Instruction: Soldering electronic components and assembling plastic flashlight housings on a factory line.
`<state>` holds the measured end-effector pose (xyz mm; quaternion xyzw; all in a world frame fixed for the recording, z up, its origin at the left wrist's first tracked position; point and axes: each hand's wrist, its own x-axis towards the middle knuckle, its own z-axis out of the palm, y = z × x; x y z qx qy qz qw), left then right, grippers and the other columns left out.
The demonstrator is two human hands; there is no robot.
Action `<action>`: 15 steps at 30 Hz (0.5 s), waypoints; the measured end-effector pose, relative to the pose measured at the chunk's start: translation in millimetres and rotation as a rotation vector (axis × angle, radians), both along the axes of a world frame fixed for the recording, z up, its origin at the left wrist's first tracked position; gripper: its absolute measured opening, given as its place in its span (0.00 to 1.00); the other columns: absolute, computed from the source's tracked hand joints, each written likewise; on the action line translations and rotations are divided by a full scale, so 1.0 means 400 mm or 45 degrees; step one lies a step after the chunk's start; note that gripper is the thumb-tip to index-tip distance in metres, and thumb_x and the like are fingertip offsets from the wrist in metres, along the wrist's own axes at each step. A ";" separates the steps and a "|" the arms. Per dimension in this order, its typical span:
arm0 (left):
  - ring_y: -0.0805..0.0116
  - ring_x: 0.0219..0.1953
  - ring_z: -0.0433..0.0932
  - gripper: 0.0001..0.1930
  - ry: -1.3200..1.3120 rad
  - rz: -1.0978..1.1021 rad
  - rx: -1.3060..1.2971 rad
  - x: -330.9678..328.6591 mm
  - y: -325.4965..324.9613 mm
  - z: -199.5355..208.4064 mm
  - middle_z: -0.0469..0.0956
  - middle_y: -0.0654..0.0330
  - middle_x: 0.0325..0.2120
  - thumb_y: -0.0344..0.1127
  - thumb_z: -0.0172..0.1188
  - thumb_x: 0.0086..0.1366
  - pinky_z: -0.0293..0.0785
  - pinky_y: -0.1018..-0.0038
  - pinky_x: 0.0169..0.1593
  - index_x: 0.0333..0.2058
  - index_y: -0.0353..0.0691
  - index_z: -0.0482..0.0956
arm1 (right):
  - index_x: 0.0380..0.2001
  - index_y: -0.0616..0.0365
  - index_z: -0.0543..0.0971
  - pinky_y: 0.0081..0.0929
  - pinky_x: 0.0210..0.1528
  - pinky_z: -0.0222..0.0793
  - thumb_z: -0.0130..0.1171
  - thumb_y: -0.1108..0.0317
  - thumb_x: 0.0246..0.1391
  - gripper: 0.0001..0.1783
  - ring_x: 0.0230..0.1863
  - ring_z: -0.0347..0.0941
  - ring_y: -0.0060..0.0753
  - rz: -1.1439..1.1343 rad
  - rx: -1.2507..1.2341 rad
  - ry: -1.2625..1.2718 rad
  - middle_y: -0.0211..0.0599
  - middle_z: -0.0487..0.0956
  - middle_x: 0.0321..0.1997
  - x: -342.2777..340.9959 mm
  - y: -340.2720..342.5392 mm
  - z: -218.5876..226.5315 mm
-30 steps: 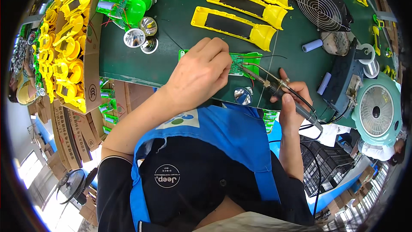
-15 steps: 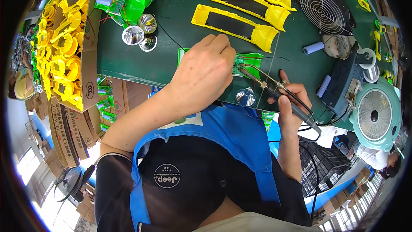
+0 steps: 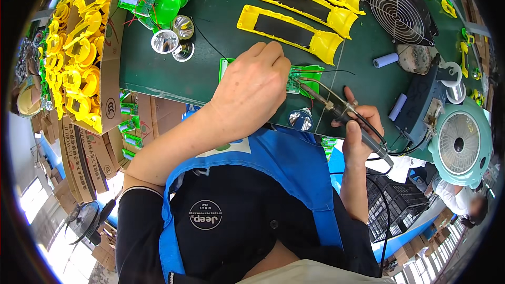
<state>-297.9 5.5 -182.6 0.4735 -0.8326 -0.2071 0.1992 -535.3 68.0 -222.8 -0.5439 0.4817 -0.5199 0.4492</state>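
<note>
Grips a soldering pen [image 3: 374, 146] in the right hand [image 3: 355, 144], with its tip at a circuit board [image 3: 293, 80] in a green case [image 3: 311, 70] on the table [image 3: 173, 81]. Bends the left hand [image 3: 252, 84] over the case; cannot tell the state of that grip. Has a shiny cup [image 3: 301, 120] close by.

1. The circuit board [image 3: 293, 81] lies in a housing [image 3: 311, 71] on the table [image 3: 168, 81].
2. Left of the board: the left hand [image 3: 255, 84]; farther left, a carton [image 3: 110, 81] with shells [image 3: 87, 26] in it.
3. Right of the board: the soldering iron [image 3: 371, 143] in the right hand [image 3: 363, 129]; farther right, a spool [image 3: 456, 93].
4. Behind the board: loose shells [image 3: 300, 2].
5. Before the board: a reflector [image 3: 300, 121].
</note>
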 end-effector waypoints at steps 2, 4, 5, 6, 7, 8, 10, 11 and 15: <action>0.54 0.34 0.72 0.06 -0.001 0.002 0.008 0.000 0.000 0.000 0.70 0.55 0.30 0.21 0.58 0.47 0.71 0.64 0.37 0.24 0.33 0.70 | 0.34 0.61 0.69 0.57 0.68 0.49 0.59 0.62 0.55 0.14 0.28 0.78 0.26 -0.017 -0.007 -0.057 0.39 0.79 0.22 -0.001 0.001 -0.003; 0.54 0.34 0.72 0.06 0.004 0.003 0.008 0.000 -0.001 0.000 0.70 0.55 0.30 0.21 0.58 0.47 0.71 0.64 0.37 0.24 0.33 0.70 | 0.35 0.61 0.69 0.57 0.68 0.49 0.59 0.62 0.55 0.15 0.29 0.78 0.26 -0.050 0.018 -0.085 0.38 0.79 0.22 0.000 0.001 -0.003; 0.54 0.34 0.72 0.06 0.009 0.005 0.010 0.000 -0.001 0.000 0.70 0.55 0.30 0.21 0.58 0.47 0.71 0.64 0.37 0.24 0.33 0.69 | 0.35 0.61 0.69 0.57 0.68 0.49 0.59 0.61 0.56 0.15 0.30 0.78 0.26 -0.061 0.019 -0.140 0.38 0.78 0.22 0.001 0.000 -0.001; 0.54 0.34 0.72 0.06 0.010 0.002 0.009 0.000 -0.002 0.000 0.70 0.55 0.30 0.21 0.58 0.47 0.71 0.64 0.37 0.24 0.33 0.69 | 0.35 0.61 0.69 0.57 0.68 0.49 0.59 0.61 0.56 0.15 0.30 0.78 0.26 -0.078 0.036 -0.127 0.38 0.78 0.22 0.002 -0.002 0.001; 0.54 0.34 0.72 0.06 0.010 0.005 0.006 -0.001 -0.002 0.000 0.70 0.55 0.29 0.21 0.58 0.47 0.71 0.64 0.37 0.24 0.33 0.69 | 0.36 0.61 0.69 0.54 0.65 0.55 0.60 0.61 0.56 0.16 0.31 0.78 0.27 -0.091 -0.026 -0.133 0.40 0.78 0.26 0.003 -0.005 0.004; 0.54 0.34 0.72 0.06 0.010 0.008 0.003 -0.002 -0.002 0.000 0.70 0.55 0.29 0.21 0.58 0.46 0.71 0.64 0.37 0.24 0.33 0.69 | 0.38 0.62 0.68 0.50 0.63 0.61 0.60 0.60 0.56 0.17 0.31 0.77 0.27 -0.101 -0.084 -0.140 0.43 0.79 0.29 0.003 -0.009 0.009; 0.54 0.34 0.72 0.06 0.012 0.005 -0.002 -0.003 -0.003 -0.001 0.70 0.55 0.29 0.21 0.58 0.46 0.71 0.64 0.37 0.24 0.33 0.70 | 0.40 0.63 0.67 0.36 0.50 0.72 0.62 0.62 0.55 0.18 0.32 0.77 0.28 -0.138 -0.090 -0.195 0.46 0.77 0.35 0.006 -0.014 0.021; 0.54 0.34 0.72 0.06 0.002 0.005 0.001 -0.003 -0.004 -0.001 0.70 0.55 0.29 0.21 0.58 0.46 0.71 0.64 0.37 0.23 0.33 0.70 | 0.40 0.63 0.67 0.31 0.44 0.74 0.62 0.64 0.54 0.18 0.32 0.77 0.29 -0.127 -0.126 -0.161 0.46 0.76 0.36 0.007 -0.021 0.026; 0.55 0.34 0.72 0.06 0.000 0.012 0.002 0.000 -0.004 -0.001 0.70 0.55 0.30 0.21 0.58 0.46 0.71 0.64 0.37 0.23 0.33 0.70 | 0.42 0.63 0.67 0.24 0.37 0.75 0.63 0.68 0.54 0.18 0.32 0.77 0.29 -0.157 -0.190 -0.128 0.43 0.74 0.35 0.015 -0.050 0.044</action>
